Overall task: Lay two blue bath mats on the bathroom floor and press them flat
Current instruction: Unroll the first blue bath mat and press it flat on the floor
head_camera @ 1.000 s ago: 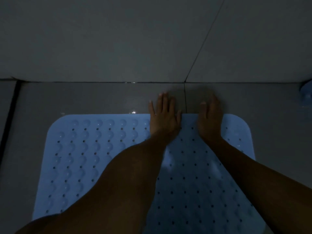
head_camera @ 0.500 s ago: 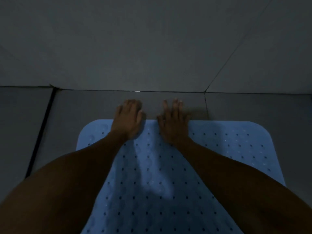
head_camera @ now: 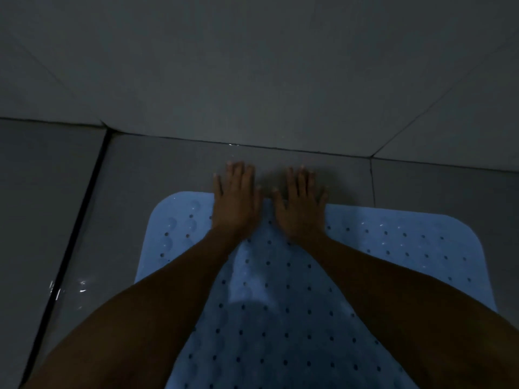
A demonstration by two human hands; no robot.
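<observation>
My left hand (head_camera: 236, 204) has uncurled beside my right hand (head_camera: 302, 210), both grips now flat at the mat's (head_camera: 393, 248) twelve o'clock edge, pressing continues.

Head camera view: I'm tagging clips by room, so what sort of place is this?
Most likely a bathroom or shower area. A blue mat with drain holes and suction bumps lies on large grey floor tiles that meet a tiled wall, and small wet glints show on the floor.
</observation>
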